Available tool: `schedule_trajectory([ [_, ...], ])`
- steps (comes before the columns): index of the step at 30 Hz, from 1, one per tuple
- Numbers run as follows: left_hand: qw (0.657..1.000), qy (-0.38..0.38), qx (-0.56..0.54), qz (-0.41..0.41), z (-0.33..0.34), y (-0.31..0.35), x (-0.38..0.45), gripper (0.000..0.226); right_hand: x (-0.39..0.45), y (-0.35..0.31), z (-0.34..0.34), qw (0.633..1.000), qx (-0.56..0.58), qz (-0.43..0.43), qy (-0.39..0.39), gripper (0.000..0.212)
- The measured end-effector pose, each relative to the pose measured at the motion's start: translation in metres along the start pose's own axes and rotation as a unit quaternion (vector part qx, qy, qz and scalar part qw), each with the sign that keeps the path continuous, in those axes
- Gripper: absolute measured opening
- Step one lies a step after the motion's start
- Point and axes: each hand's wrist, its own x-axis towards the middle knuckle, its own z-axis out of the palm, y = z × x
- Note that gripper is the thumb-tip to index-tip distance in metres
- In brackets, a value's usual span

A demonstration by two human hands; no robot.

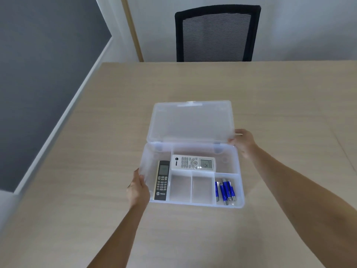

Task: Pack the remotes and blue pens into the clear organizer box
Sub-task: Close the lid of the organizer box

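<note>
A: Sitting centre frame on the table (96,190): clear organizer box (240,190), lid (190,120) hinged open and laid back toward the top of the frame.

B: Contents?

A: Black remote (162,180) upright in the left compartment. White remote (193,163) lying crosswise in the upper long one. Blue pens (225,190) bunched in the lower right cell. Two middle cells bare.

B: Hands?

A: Left hand (138,190) cupped against the box's left wall, fingers (142,178) curled over the rim, gripping it. Right hand (244,143) at the upper right corner by the hinge, fingers wrapped on the corner; grip on lid or base, cannot tell.

B: Anything unclear?

A: Pen count blurred, about four. Right fingertips hidden behind the plastic. Both forearms run off the bottom edge.

B: Room around?

A: Bare tabletop on all sides of the box. Table's far edge in the upper third, a black mesh chair (217,33) just behind it. Left table edge runs diagonally down toward the lower left of the frame.
</note>
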Motion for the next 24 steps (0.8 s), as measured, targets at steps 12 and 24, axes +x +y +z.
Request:
schedule_trajectory([
  [12,0.952,-0.172,-0.2,-0.157,-0.03,0.019,0.002,0.058,-0.098,-0.035,-0.035,0.944,0.287,0.002,-0.161,0.074],
  [24,0.88,-0.257,-0.376,-0.133,-0.083,0.014,-0.029,0.085,-0.198,0.087,-0.017,0.987,-0.127,-0.097,0.016,0.052],
])
